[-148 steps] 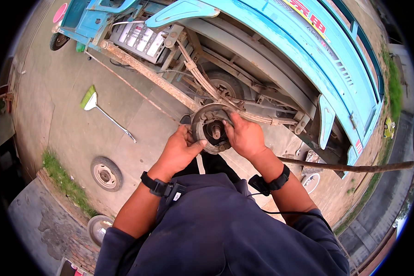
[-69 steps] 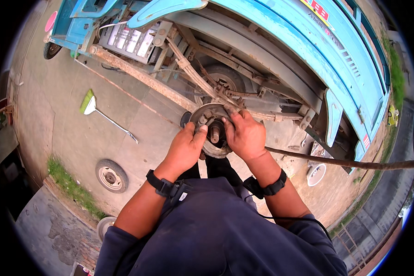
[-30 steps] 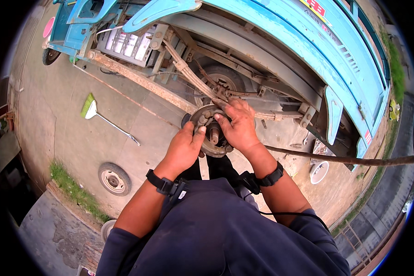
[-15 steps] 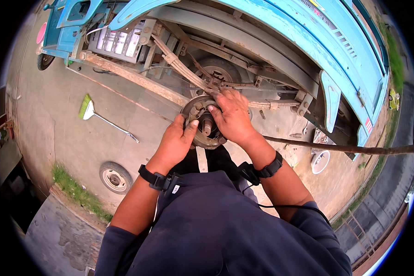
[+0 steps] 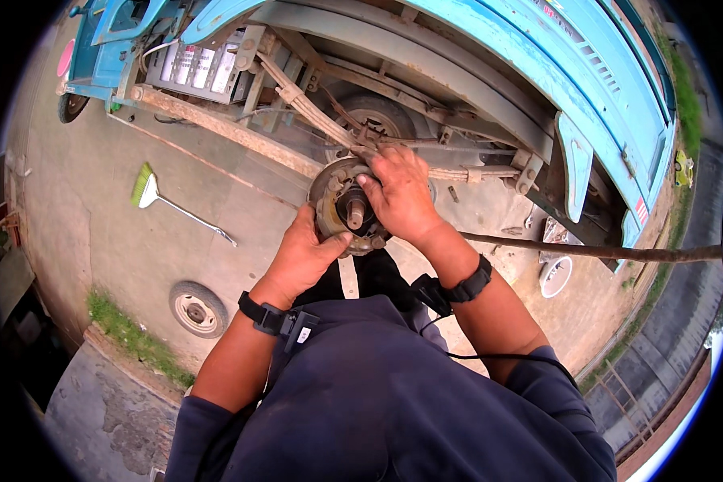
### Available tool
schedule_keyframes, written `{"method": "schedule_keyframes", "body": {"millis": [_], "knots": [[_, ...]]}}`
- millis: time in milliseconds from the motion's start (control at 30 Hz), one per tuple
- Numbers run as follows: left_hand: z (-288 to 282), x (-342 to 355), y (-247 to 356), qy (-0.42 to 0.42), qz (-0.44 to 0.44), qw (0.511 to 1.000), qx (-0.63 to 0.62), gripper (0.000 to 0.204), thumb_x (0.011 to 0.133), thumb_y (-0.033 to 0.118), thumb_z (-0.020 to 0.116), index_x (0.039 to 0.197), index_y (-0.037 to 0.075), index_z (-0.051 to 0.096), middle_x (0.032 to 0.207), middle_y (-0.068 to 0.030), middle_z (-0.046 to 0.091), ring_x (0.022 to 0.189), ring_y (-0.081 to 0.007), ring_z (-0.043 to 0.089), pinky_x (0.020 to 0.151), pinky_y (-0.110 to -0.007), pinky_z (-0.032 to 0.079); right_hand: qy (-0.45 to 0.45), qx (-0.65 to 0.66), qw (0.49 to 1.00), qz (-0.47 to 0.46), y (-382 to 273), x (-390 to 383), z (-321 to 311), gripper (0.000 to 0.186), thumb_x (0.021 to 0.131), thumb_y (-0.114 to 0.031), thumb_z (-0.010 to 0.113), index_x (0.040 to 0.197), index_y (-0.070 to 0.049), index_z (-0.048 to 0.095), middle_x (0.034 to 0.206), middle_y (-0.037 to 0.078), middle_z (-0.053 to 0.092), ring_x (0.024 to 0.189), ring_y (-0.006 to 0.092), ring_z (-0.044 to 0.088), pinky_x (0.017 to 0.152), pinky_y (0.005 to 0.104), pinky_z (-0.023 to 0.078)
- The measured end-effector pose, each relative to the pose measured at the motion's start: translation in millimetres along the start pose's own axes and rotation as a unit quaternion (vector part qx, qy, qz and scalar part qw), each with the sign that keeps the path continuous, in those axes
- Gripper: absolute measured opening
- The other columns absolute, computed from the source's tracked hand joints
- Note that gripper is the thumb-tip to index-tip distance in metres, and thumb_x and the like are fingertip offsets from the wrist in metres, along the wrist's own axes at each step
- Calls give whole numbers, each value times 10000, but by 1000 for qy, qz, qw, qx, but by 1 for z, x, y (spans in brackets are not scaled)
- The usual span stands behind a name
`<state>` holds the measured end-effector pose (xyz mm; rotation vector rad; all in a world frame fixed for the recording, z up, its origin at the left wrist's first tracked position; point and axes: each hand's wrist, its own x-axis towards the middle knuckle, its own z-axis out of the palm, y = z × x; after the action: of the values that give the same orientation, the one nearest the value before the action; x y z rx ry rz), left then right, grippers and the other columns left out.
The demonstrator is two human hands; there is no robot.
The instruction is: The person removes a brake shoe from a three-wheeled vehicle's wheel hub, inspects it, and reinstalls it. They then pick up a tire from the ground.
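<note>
Between the left hand and the right hand I see a round hub assembly of grimy, dull metal, curved segments ringing a rust-brown stub shaft. The left is partly closed, pinching the lower-left edge, thumb across the face. The right curls over the upper-right edge, thumb pressed on it; from my end I cannot tell what its farthest fingertips touch. The shaft's blunt end points toward the wearer's dark shirt, long axis running out from the blue vehicle.
</note>
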<state>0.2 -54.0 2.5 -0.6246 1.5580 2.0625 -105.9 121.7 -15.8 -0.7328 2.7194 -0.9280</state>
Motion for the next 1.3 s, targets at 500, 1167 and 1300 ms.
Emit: {"method": "schedule_keyframes", "body": {"millis": [500, 1167, 1300], "knots": [[3, 2, 35, 40, 37, 977, 208, 440, 819, 57, 702, 1184, -67, 489, 1115, -185, 648, 1053, -232, 637, 944, -356, 498, -19, 2, 1000, -15, 4, 1, -4, 256, 898, -236, 693, 1079, -59, 661, 1107, 140, 615, 1170, 362, 538, 974, 498, 391], [8, 0, 43, 48, -112, 987, 105, 459, 888, 93, 694, 1259, -33, 455, 1097, -123, 648, 867, -151, 675, 654, -284, 572, -17, 30, 999, 4, 3, -1, -6, 286, 897, -237, 683, 1134, -80, 661, 1104, 119, 614, 1170, 327, 534, 991, 468, 374], [4, 0, 44, 44, -120, 987, 99, 444, 923, 172, 685, 1251, -41, 474, 1079, -131, 670, 867, -165, 689, 678, -289, 576, -6, 32, 999, 14, 0, 0, -7, 284, 889, -241, 689, 1114, -72, 654, 1117, 122, 613, 1169, 330, 534, 995, 468, 372]]}}
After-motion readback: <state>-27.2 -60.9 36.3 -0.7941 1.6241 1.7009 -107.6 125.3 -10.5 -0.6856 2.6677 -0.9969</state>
